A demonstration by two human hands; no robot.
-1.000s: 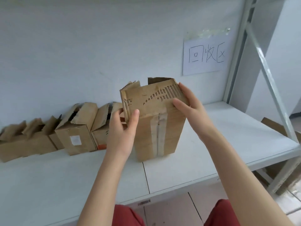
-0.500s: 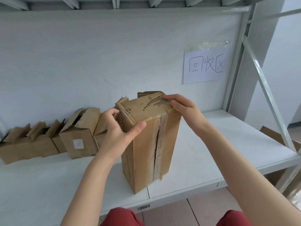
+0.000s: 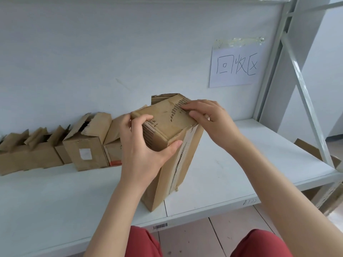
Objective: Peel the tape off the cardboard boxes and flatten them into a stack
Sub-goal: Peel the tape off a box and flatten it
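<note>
A tall brown cardboard box point(image 3: 167, 175) stands upright on the white shelf point(image 3: 232, 173), near its front edge. A strip of clear tape point(image 3: 182, 158) runs down the seam on its front face, and the seam gapes a little. My left hand point(image 3: 143, 151) grips the box's upper left corner, thumb on the front face and fingers curled over the torn top flap. On the top right edge, my right hand point(image 3: 207, 117) pinches the flap where the cardboard's ribbing is torn bare.
A row of several opened brown boxes point(image 3: 83, 147) stands along the back wall to the left. A paper sign point(image 3: 236, 65) is taped to the wall at the right. A grey shelf upright and diagonal brace point(image 3: 304, 93) rise at the right. More cardboard point(image 3: 315, 151) lies below right.
The box has come closer to the shelf's front edge and tilted toward me. Both hands closed down over its top, and the view dropped lower.
</note>
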